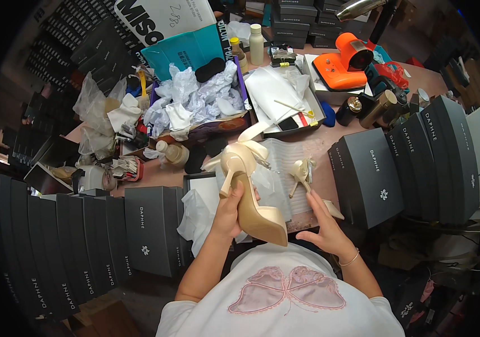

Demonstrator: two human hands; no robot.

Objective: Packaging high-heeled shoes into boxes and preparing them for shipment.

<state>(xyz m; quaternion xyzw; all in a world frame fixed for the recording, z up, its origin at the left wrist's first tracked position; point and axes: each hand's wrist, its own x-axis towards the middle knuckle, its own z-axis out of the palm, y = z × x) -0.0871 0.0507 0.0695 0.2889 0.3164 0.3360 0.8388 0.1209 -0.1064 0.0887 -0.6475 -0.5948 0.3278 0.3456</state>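
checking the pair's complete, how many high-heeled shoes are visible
2: the held shoe, in the left hand; the second shoe, lying by the right hand. Others may be hidden.

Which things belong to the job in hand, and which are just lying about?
Job, apparently:
cream heeled shoe, in the left hand
second cream shoe, by the right hand

Lying about, apparently:
orange device
pale bottle
yellow-capped bottle

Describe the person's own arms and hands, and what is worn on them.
The left hand and right hand wear no gloves. A thin, light, metallic-looking bracelet circles the right wrist; none shows on the left. The forearms are uncovered, below the short white sleeves of a white top with a pink butterfly on its front.
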